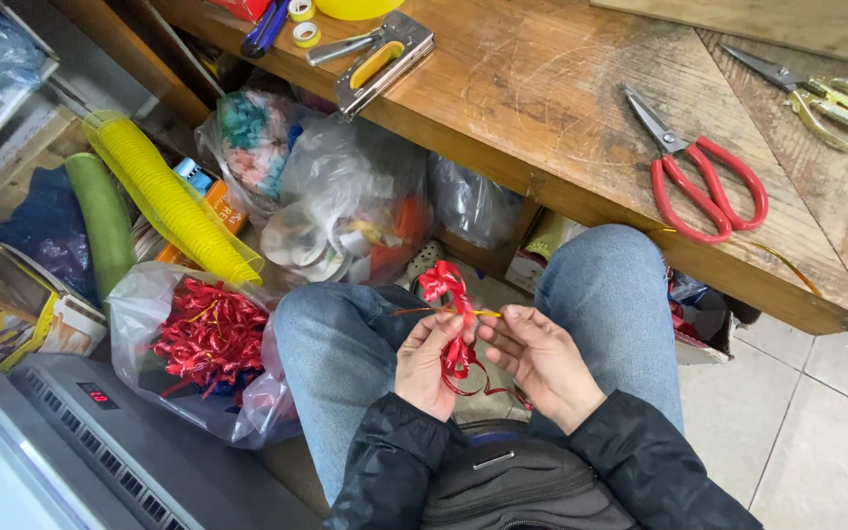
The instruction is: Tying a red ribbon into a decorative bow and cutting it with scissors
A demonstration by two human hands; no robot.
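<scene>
— What are the hands doing?

— Both are over the lap, between the knees. The left hand [431, 365] is closed around a red ribbon bow [449, 314]; the right hand [540, 361] pinches a thin gold strip [483, 313] running across it.

— What's nearby?

— Left of the knees, a clear bag of red bows [203, 344] on the floor. On the far wooden table [542, 108], red-handled scissors [701, 172], gold scissors [831, 96] further right, a staple gun [380, 61] to the left.

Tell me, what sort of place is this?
Probably a small craft or gift-wrap workshop. Both hands work a red ribbon, a bag of ribbon bows sits beside, and red scissors lie on a worn wooden bench.
</scene>
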